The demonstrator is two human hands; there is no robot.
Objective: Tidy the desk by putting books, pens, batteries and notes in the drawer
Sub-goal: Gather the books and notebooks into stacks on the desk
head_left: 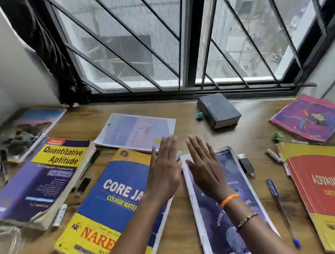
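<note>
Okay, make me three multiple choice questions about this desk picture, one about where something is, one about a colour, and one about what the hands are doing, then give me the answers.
1. Where does the small dark thick book lie?
A. Near the window, at the desk's far edge
B. Under the Core Java book
C. In the person's left hand

2. What colour is the thread band on the right wrist?
A. Green
B. Orange
C. White

3. How are the hands?
A. Both gripping a pen
B. Both flat with straight fingers, holding nothing
C. One curled round a battery

Answers: 1 A, it sits alone just below the window frame. 2 B, the band shows bright orange. 3 B, the left hand and right hand are spread above the books.
</note>
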